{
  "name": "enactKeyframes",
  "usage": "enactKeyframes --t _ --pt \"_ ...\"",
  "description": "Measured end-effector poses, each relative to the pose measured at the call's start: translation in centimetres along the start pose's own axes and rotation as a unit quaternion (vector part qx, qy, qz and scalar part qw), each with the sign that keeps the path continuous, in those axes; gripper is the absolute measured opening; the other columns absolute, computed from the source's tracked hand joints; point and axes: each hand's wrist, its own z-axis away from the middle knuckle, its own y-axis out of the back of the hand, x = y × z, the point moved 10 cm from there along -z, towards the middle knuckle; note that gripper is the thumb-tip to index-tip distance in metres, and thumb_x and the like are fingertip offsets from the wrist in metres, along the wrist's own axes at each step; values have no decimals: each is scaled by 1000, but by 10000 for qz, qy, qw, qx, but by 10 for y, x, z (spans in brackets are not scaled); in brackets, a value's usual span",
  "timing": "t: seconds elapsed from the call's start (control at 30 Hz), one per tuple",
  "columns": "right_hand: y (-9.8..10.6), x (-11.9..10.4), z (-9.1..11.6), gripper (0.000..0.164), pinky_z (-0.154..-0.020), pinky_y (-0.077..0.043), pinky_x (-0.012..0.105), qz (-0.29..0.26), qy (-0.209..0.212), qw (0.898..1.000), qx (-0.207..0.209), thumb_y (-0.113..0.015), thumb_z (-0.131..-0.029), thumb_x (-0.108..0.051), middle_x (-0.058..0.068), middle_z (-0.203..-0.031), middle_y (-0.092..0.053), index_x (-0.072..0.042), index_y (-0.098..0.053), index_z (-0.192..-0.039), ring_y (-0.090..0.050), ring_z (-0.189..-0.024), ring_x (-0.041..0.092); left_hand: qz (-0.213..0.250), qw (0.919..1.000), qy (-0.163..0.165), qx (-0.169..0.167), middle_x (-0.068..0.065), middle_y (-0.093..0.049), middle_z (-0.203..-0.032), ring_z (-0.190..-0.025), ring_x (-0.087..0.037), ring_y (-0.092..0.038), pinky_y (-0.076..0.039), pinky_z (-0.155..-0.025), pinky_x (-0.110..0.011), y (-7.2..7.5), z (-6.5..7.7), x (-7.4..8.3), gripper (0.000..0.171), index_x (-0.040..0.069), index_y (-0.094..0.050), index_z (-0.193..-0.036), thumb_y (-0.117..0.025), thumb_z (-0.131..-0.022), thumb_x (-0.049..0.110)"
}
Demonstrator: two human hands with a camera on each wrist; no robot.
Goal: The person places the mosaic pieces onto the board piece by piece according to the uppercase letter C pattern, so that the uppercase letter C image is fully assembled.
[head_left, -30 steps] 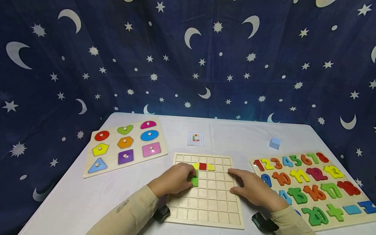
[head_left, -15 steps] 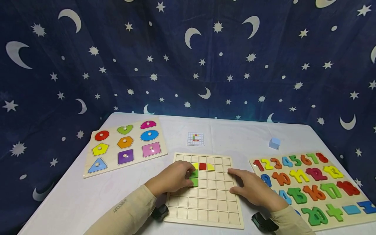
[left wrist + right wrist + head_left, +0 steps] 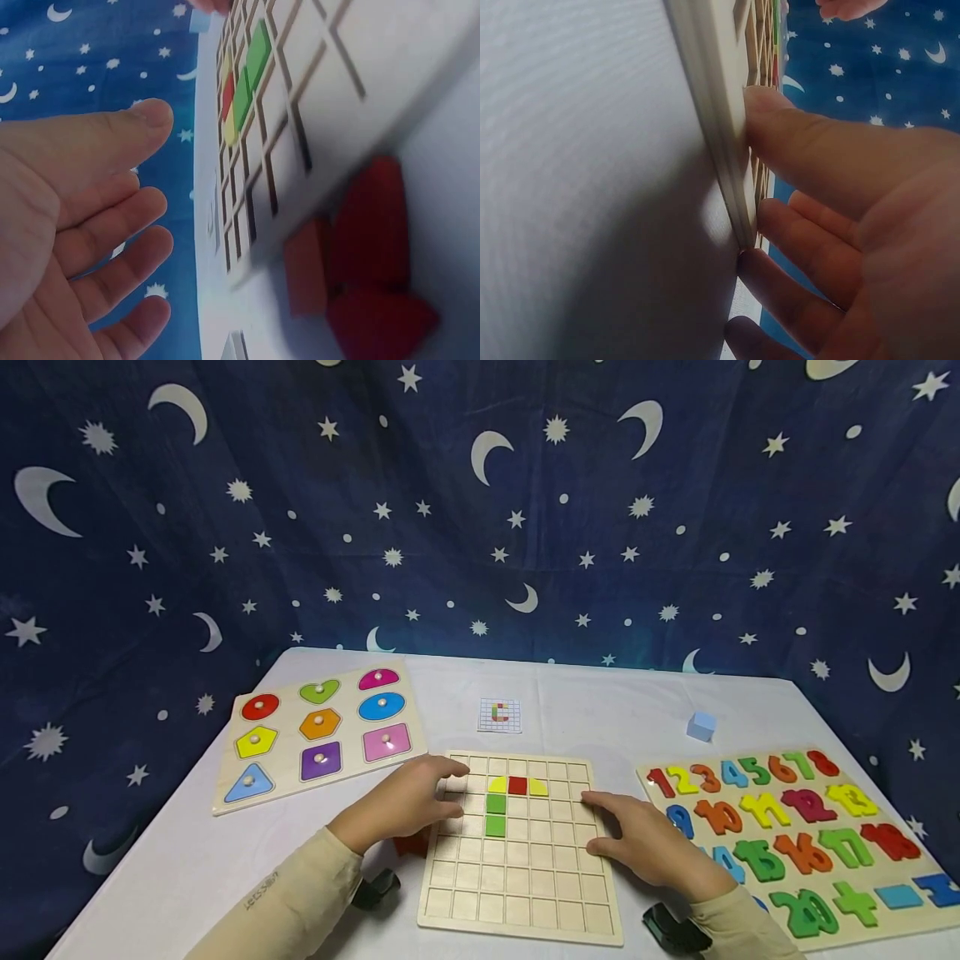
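A wooden grid board [image 3: 517, 910] lies mid-table. Set in its cells are a red square [image 3: 517, 785] between yellow rounded-corner pieces [image 3: 538, 787], with two green squares [image 3: 496, 825] below the left yellow one. My left hand [image 3: 401, 797] hovers over the board's left edge; in the left wrist view its fingers are parted and hold nothing. Beside that edge lie red blocks [image 3: 371, 225], mostly hidden under the hand in the head view. My right hand [image 3: 648, 839] rests at the board's right edge, its thumb [image 3: 780, 124] touching the rim.
A small pattern card [image 3: 498, 715] lies behind the board. The shape puzzle [image 3: 352, 752] is at the left, the number puzzle [image 3: 757, 814] at the right. A pale blue cube [image 3: 701, 727] sits at the back right. A starry cloth [image 3: 480, 527] hangs behind the table.
My left hand has drawn away from the green squares, leftward to the board's left edge, uncovering the left yellow piece and both green squares. The right hand has stayed in place.
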Motion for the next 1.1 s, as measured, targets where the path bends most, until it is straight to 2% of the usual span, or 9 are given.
enactKeyframes --t 0.2,0.73,1.1 --pt "0 0 0 64 -105 -37 60 -5 -14 10000 -5 -81 -84 -23 16 -140 -56 -6 -56 -140 -47 -132 42 22 9991 399 135 -7 -67 -119 -112 -27 -60 -49 -98 -45 7 8 -19 50 7 -67 -127 -84 -81 14" --pt "1 0 0 63 -105 -37 59 27 34 10000 25 -80 -85 -23 16 -140 -56 -6 -56 -140 -47 -132 42 5 9963 822 254 -4 -67 -121 -116 -27 -60 -47 -100 -47 12 28 -51 49 8 -69 -124 -86 -78 14" --pt "0 -2 1 64 -105 -38 59 17 47 10000 12 -81 -84 -26 16 -139 -56 -7 -56 -140 -48 -131 42 -29 9973 677 281 -2 -70 -114 -114 -28 -61 -46 -101 -47 8 40 -63 43 5 -71 -118 -84 -77 7"
